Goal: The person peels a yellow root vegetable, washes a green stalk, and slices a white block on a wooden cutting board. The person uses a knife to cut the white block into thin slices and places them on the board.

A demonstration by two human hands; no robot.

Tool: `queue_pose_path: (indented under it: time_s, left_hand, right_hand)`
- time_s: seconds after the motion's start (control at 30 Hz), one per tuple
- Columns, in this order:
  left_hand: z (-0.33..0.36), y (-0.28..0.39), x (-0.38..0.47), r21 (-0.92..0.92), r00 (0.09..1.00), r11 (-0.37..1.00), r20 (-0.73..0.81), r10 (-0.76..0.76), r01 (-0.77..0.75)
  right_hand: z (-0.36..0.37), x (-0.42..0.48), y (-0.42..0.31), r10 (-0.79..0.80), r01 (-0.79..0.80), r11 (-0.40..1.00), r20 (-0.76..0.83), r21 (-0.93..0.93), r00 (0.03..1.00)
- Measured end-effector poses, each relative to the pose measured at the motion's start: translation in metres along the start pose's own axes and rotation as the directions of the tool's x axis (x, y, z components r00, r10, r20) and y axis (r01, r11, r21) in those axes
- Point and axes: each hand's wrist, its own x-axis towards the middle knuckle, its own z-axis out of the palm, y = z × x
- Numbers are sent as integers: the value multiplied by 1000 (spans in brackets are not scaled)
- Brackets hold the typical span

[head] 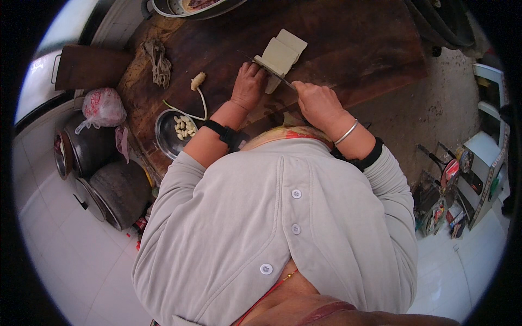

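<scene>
My right hand [320,104] is closed round the handle end of a knife [277,75], whose thin blade slants up to the left. Beneath and behind the blade lie pale, flat slabs [281,51], perhaps tofu, on the dark wooden table [346,45]. Against the near left side of the blade rest the bent fingers of my left hand [249,83]; whether they grip a piece cannot be told. A narrow pale piece [272,84] lies between my hands, on the near side of the blade.
Left of my hands are a ginger root [198,81], a green onion [204,102], a metal bowl [161,132] with peeled garlic cloves and a crumpled cloth [158,63]. A metal pan [195,15] stands at the far edge. Dark pots [122,193] and a plastic bag [104,106] are beside the table.
</scene>
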Motion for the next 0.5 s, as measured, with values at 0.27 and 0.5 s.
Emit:
queue_pose_path:
  time_s: [0.27,0.5]
  left_hand:
    - [3,0,-1,-13,999,1000,-35,0,-1]
    - [10,-6,-4,-19,1000,1000,7,-24,25]
  right_hand:
    - [7,10,10,6,-14,997,107,74,994]
    - [39,39,27,59,-83,991,212,103,975]
